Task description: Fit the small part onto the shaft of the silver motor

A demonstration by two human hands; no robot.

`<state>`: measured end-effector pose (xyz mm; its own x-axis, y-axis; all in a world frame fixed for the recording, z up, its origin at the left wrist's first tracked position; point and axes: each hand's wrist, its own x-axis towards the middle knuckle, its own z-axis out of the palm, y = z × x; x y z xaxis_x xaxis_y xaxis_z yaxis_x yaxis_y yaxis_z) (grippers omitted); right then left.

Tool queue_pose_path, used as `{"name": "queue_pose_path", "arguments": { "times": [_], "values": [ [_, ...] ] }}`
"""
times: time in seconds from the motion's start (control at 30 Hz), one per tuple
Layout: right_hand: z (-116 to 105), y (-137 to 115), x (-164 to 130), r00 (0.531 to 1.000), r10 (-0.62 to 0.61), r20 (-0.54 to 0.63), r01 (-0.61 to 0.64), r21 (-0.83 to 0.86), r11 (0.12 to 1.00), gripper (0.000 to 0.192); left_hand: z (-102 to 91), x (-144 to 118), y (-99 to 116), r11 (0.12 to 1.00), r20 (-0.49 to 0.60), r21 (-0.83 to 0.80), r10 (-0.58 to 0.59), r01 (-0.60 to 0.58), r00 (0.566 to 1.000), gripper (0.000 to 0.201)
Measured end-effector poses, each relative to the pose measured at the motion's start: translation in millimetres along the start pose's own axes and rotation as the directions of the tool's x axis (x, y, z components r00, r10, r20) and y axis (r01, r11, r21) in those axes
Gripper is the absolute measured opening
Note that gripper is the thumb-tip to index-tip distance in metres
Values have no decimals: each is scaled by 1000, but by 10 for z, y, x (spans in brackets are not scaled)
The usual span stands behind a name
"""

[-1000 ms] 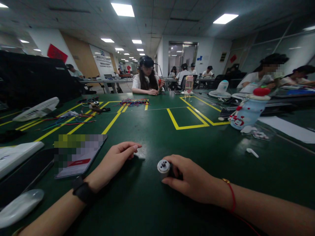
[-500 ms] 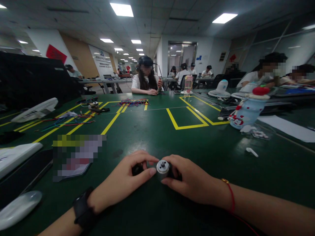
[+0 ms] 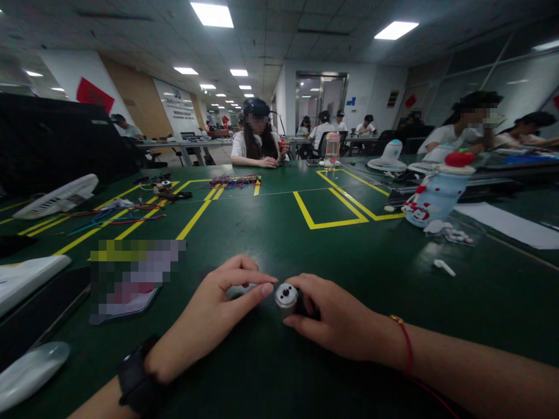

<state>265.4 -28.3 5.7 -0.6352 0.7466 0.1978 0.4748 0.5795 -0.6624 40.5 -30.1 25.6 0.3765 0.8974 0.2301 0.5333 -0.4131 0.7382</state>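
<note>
Green table (image 3: 279,233) with yellow tape lines; phone (image 3: 131,285) lying left of the hands, blue bottle (image 3: 432,195) and white earbud (image 3: 444,267) well off to the right, coloured wires (image 3: 236,181) far back. Small silver motor (image 3: 286,297) on the table between both hands, short cylinder, axis tipped up toward the camera, round face with dark centre showing. Right hand (image 3: 340,317) wrapped around its body, fingers closed on it. Left hand (image 3: 213,308) with thumb tip touching the motor's rim, fingers curled narrow.
</note>
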Motion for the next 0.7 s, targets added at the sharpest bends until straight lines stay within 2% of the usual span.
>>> {"name": "queue_pose_path", "arguments": {
  "times": [0.13, 0.27, 0.43, 0.53, 0.7],
  "values": [
    [6, -3, -18, 999, 39, 6, -39, 13, 999, 31, -27, -6, -173, 986, 199, 143, 51, -81, 979, 15],
    [10, 8, -19, 999, 46, 13, -47, 19, 999, 30, 2, -22, -237, 965, 265, 213, 97, -156, 959, 13],
    [3, 14, -11, 999, 48, 17, -49, 21, 999, 29, -7, -21, -198, 964, 288, 218, 85, -152, 954, 14],
    [-5, 8, -16, 998, 53, 18, -54, 19, 998, 29, -34, -4, -201, 980, 280, 168, 56, -107, 958, 20],
    [-16, -4, -19, 999, 49, 18, -50, 27, 998, 31, -147, 59, -352, 990, 141, 140, -34, 14, 989, 24]
  ]
}}
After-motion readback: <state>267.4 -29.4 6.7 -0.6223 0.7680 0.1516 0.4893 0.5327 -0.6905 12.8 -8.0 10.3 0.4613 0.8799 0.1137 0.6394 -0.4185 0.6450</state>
